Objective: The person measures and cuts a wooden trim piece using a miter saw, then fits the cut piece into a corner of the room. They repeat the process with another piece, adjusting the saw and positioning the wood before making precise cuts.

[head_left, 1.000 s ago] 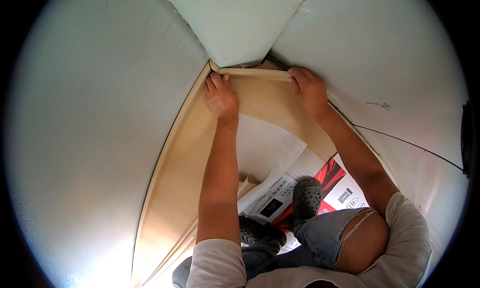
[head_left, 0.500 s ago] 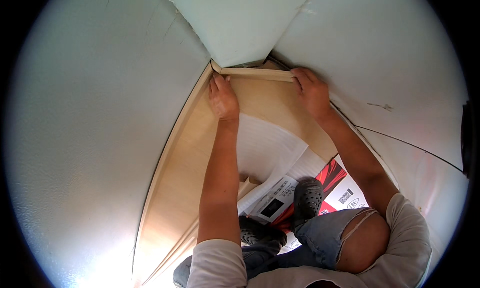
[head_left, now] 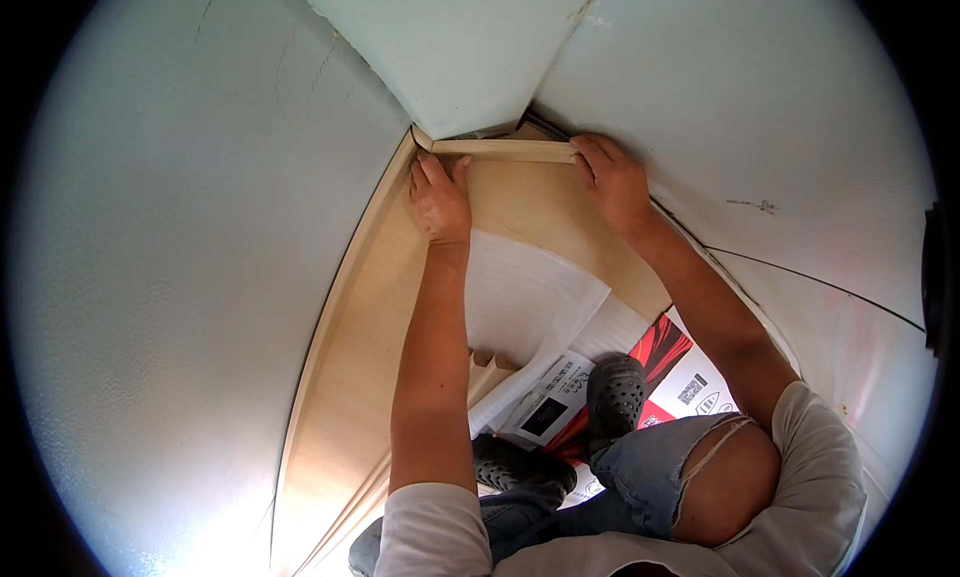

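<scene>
A pale wooden trim strip runs along the far edge of a plywood panel, below the pale wall. Its left end meets a longer wooden strip that follows the left wall, with a narrow dark gap at the corner. My left hand lies at this corner with fingers stretched forward and the thumb apart, touching the strip's inner side. At the other end, my right hand pinches the trim strip, its fingers bent over the top; the thumb is partly hidden.
Pale walls rise close on the left, far and right sides. White foam sheet covers part of the panel. Several thin wooden strips lie at lower left. Printed cardboard is underfoot, beside my dark clog. A dark crack crosses the right wall.
My left thumb has spread away from the fingers, to the right along the strip. The right hand keeps its hold on the strip's end. The whole view has shifted slightly.
</scene>
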Tool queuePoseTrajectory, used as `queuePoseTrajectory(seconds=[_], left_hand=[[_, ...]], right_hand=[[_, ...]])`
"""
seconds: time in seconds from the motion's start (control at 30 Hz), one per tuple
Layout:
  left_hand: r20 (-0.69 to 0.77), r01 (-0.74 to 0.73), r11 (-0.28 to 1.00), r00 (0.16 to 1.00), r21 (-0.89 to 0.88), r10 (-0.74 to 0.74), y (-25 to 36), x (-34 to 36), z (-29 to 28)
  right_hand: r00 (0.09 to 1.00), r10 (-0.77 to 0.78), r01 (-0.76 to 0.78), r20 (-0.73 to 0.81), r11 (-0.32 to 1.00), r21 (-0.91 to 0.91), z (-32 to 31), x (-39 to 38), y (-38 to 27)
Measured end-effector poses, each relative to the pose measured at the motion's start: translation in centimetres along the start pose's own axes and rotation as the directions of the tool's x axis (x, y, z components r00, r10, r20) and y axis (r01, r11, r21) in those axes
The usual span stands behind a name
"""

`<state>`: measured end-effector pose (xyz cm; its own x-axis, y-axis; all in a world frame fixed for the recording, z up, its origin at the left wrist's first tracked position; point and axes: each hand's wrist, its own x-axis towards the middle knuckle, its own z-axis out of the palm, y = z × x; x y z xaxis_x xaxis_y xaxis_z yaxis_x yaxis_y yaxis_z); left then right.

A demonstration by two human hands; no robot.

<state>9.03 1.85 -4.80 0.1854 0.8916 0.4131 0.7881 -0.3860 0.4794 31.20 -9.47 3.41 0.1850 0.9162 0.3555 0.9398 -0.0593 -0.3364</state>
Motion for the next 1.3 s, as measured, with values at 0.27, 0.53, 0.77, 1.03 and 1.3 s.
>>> queuePoseTrajectory(seconds=[0.27,0.53,0.77,1.03,1.3], left_hand=[[0.019,0.090,0.994,0.996,0.059,-0.091,0.3,0.2,0.2],[-0.040,0.071,0.996,0.997,0.049,-0.069,0.4,0.3,0.3],[-0.042,0.074,0.997,0.996,0.018,-0.073,0.3,0.3,0.5],[-0.038,0.069,0.998,0.997,-0.008,-0.069,0.4,0.7,-0.5],[0.007,0.173,0.974,0.985,-0.144,-0.174,0.2,0.5,-0.5]], right_hand=[[0.996,-0.085,0.088,-0.032,0.991,0.102,0.1,0.6,0.1],[0.998,-0.054,0.057,-0.026,0.985,0.162,0.6,1.0,-0.5],[1.000,0.004,-0.003,-0.006,0.984,0.178,0.7,0.8,-0.6],[0.999,0.035,-0.035,0.007,0.986,0.164,1.1,0.6,-0.8],[1.000,-0.022,0.023,-0.008,0.992,0.121,1.1,0.7,-1.0]])
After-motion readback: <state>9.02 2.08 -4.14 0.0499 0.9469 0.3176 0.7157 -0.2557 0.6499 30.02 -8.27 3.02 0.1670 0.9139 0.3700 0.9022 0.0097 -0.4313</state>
